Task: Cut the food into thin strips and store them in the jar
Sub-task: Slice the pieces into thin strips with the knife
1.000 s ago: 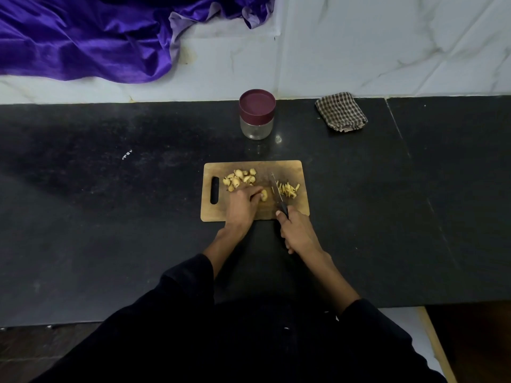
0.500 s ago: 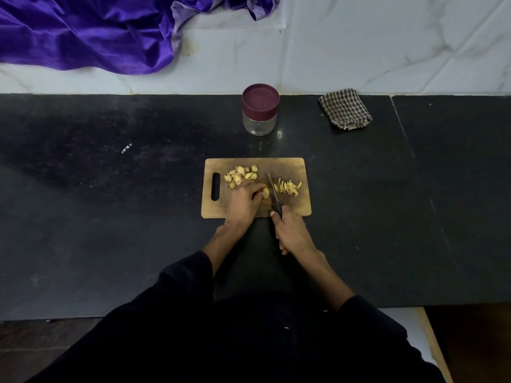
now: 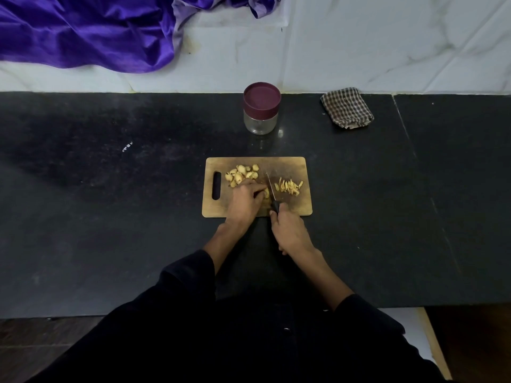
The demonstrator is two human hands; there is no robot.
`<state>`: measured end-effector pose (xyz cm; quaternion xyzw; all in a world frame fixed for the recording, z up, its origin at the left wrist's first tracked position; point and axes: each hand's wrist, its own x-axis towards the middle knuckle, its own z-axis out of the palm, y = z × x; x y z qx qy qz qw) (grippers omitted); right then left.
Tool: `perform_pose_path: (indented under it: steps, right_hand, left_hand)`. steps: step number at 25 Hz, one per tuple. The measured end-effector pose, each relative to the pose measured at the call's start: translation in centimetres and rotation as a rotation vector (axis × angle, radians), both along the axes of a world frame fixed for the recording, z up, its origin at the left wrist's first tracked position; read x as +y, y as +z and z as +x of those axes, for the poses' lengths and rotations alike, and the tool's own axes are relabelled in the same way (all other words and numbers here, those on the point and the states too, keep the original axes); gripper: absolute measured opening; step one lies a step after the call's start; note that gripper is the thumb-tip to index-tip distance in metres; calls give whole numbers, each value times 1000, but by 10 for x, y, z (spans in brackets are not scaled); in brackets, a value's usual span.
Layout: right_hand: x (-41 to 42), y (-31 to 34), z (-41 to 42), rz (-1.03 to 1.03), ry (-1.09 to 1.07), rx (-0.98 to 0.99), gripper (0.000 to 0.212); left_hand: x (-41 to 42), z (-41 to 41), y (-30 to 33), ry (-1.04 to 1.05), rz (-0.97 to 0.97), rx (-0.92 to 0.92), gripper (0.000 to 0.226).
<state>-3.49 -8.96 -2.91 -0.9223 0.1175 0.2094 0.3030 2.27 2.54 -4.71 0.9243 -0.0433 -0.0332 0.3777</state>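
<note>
Both hands are down on the rectangular wooden cutting board [image 3: 293, 167], which lies flat on the black stone counter [image 3: 110, 217]. The left hand [image 3: 246, 201] curls its fingertips over a pale yellow piece of food [image 3: 266, 193] near the board's middle, pinning it in place. The right hand [image 3: 289, 230] is wrapped round the black handle of a small kitchen knife [image 3: 271, 189], whose narrow blade points away from the person and stands just to the right of the held piece, touching or nearly touching it; I cannot tell which.

On the far left part of the board, beside its slotted handle hole, sits a loose heap of uncut yellowish chunks [image 3: 242, 172]. To the right of the blade lies a small scatter of thin yellow strips [image 3: 289, 186], already cut.

Farther back on the counter, well apart from the board, stands a short clear glass jar with a maroon screw lid [image 3: 261, 109]; the lid is on and the glass looks empty. To its right, near the wall, is a folded brown-and-white checked cloth [image 3: 347, 107]. Glossy purple fabric [image 3: 83, 31] is bunched up on the white marble ledge at the far left. I can read no writing, brand or label on the jar, knife or board.
</note>
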Motion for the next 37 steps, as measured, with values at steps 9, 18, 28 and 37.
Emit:
perform_pose_path:
  steps: [9,18,28,37]
  right_hand:
    - [17,0,6,-46,-47,69,23]
    - [15,-4,-8,-47,-48,170,27]
    - [12,-1,-11,-87,-41,181,29]
    - [8,4,0,-34,-134,149,26]
  left_hand:
    - [0,2,2,-10,3,-5,23]
    - [1,0,-2,-16,-27,-47,22]
    - [1,2,-2,-24,-31,-60,21]
    - [0,-1,-5,-4,-25,-92,21]
